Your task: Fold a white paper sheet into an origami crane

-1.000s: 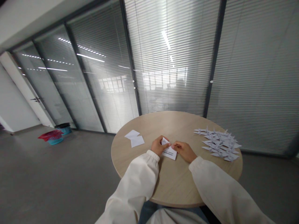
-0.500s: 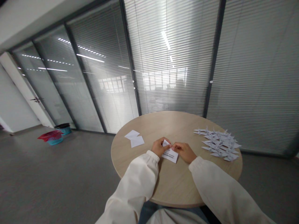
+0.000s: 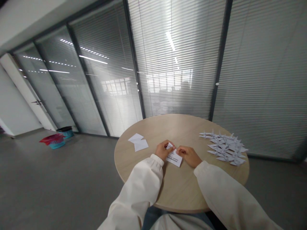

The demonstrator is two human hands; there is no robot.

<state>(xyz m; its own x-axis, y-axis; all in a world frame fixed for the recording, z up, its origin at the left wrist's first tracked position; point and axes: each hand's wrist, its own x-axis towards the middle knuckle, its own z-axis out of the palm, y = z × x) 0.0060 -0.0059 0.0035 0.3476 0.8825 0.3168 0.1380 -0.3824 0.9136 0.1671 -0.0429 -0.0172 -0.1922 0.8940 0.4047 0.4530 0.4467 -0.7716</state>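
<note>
Clock reference: round tabletop as dial, 12 at the far rim, 6 at the wearer.

Hands and paper, left to right. Between 9 and 10 o'clock lie flat, plain white paper pieces [image 3: 141, 145], touching or overlapping; cannot tell which. Set well apart from the hands, presumably so they stay out of the working area. The left hand [image 3: 162, 150] is narrow, thumb over fingers, holding the upper-left part of a white paper sheet with lines of dark print [image 3: 173, 159]. Sheet position: near the dial centre, one corner pointing about 5 o'clock. The left grip probably steadies it. The right hand [image 3: 191, 156] is also narrow, fingers curled, thumb and forefinger pinching the sheet's right edge; likely the finer of the two grips. Print too small to read. At 2 to 3 o'clock sits a close cluster of pointed, folded white paper shapes [image 3: 226, 148]; grouping them by the rim seems meant to leave elbow room. Count not possible, as they overlap.

Surface: round, pale wood-grain table [image 3: 184, 198], matt.

Room, left to right: white door [image 3: 31, 92] at 10 o'clock; light-blue bin with red liner [image 3: 57, 145] and, just behind, a blue bin with black liner [image 3: 69, 133], both on grey floor [image 3: 72, 179]; dark-framed glass partition with slatted blinds [image 3: 179, 60] from 10 through 2 o'clock, brightest at 12.
</note>
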